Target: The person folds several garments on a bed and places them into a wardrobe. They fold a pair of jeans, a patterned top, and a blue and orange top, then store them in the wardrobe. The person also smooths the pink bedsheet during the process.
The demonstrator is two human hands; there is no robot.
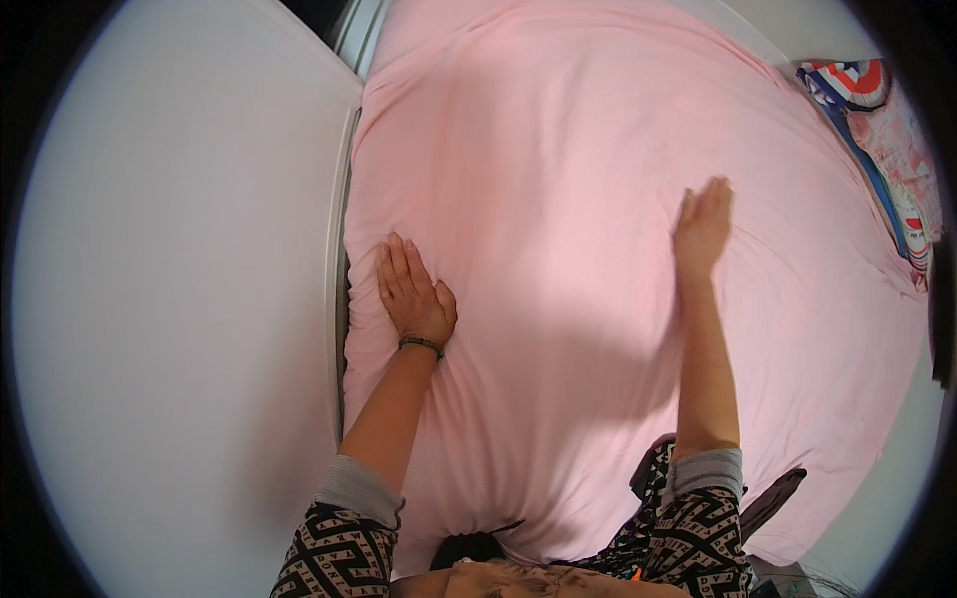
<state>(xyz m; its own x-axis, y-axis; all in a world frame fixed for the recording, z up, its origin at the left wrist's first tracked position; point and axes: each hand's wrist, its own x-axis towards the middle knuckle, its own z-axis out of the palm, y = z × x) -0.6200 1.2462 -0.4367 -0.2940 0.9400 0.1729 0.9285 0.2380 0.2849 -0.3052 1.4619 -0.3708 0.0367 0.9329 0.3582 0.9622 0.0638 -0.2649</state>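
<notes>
- Fingers of the left hand, in the head view: held out straight and close together, with the thumb set a little apart; they lie flat near the left edge of the pink sheet and pinch nothing
- Right hand, same view: well apart from the left one and farther up the sheet; its fingers are extended, mostly pressed together, and grip nothing; how firmly the palm bears down I cannot tell
- The sheet spreads beneath both hands over what looks like a bed; its left edge runs beside a white panel, with a dark narrow gap between; patterned fabric items lie at its upper right
- Step in hand, as I judge it: smoothing the sheet with flat palms; the middle looks fairly even, while creases gather by the left wrist and along the left edge
- The next move seems to call for outward strokes from the middle, light and flat-handed; then the bunched left edge would want pulling taut and tucking down
</notes>
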